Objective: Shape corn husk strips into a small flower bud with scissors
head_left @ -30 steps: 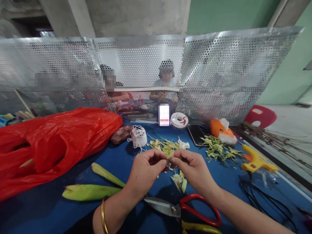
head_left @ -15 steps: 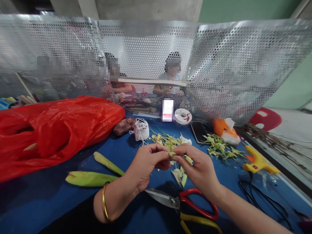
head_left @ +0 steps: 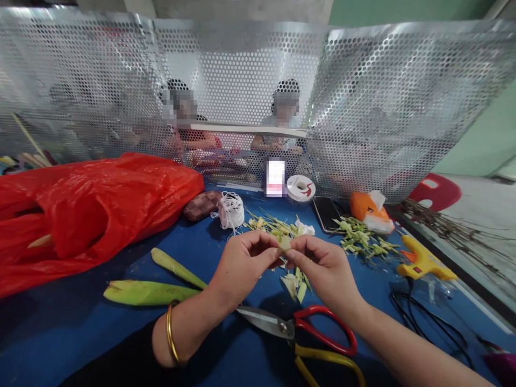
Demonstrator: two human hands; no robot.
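A small pale green leaf piece [head_left: 284, 244] is pinched between my two hands above the blue table [head_left: 169, 344]. My left hand [head_left: 246, 264], with a gold bangle at the wrist, grips its left side between thumb and fingers. On its right side, my right hand [head_left: 322, 264] holds it the same way. Green and cream plant scraps [head_left: 294, 284] lie below and behind my hands. Scissors [head_left: 278, 324] with one red and one yellow handle rest under my wrists. Two long green leaf sheaths [head_left: 151, 293] lie left of my left hand.
A red plastic bag [head_left: 100, 199] fills the left. White string [head_left: 231, 210], a ribbon roll [head_left: 301, 188] and a phone [head_left: 327, 214] sit behind. Right are a tissue pack [head_left: 370, 209], leaf bits [head_left: 365, 239] and a yellow glue gun [head_left: 426, 260]. People sit beyond a perforated metal screen [head_left: 242, 70].
The leaf piece has turned between my fingers and shows a broader pale face. The whole view has shifted slightly; the things on the table lie as before.
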